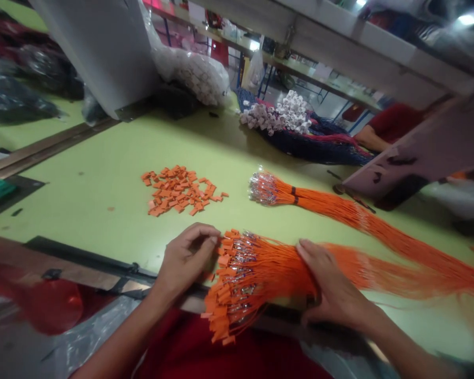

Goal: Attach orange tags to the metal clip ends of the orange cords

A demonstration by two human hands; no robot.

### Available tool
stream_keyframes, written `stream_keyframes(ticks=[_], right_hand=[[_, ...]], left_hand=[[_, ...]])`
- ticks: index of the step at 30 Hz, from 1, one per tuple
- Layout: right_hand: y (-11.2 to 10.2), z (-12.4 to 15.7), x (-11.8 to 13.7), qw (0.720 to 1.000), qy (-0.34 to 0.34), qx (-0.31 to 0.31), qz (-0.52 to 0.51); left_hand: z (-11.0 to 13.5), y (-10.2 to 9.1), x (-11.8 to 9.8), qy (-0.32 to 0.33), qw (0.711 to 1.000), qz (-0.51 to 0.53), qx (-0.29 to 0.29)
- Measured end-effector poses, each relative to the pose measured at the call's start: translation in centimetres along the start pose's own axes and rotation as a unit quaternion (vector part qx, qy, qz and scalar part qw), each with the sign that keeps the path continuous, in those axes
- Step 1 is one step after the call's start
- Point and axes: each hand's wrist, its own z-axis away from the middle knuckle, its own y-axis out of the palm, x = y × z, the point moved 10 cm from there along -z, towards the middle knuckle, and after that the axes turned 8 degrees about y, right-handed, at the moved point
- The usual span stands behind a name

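A bundle of orange wires lies across the front edge of the table, its left end fanned out. Small orange plastic caps sit on the metal terminals at that end, and several hang past the table edge. My right hand is wrapped round the bundle behind its fanned end. Beside the upper caps, my left hand has its fingers curled, thumb and forefinger close together; whatever is between them is hidden. A heap of loose orange caps lies beyond my left hand.
A second orange wire bundle, bound with black tape, has bare terminals. Behind it lie dark wires with white connectors. A bag of white parts leans by a grey panel. Another person's arm shows at right.
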Motion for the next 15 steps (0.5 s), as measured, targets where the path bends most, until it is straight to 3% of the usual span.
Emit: stream_keyframes(ticks=[3,6,10,13,15], right_hand=[[0.6,0.5,0.2,1.000,0.001,-0.012,0.004],[0.6,0.6,0.8,0.999,-0.013,-0.034,0.015],[0.5,0.5,0.9,0.998,-0.028,-0.055,0.028],[0.4,0.5,0.3,0.998,-0.030,-0.058,0.018],[-0.2,0.5,0.0,0.998,-0.035,-0.060,0.005]], left_hand=[[0.3,-0.2,-0.4,0.004,1.000,-0.005,-0.008],[0.1,0.1,-2.6,0.071,0.996,-0.060,0.004],[-0.4,2.8,-5.9,0.198,0.958,-0.178,0.103],[-0.2,4.5,-6.4,0.233,0.935,-0.198,0.181],[0.0,4.7,-6.2,0.238,0.932,-0.190,0.198]])
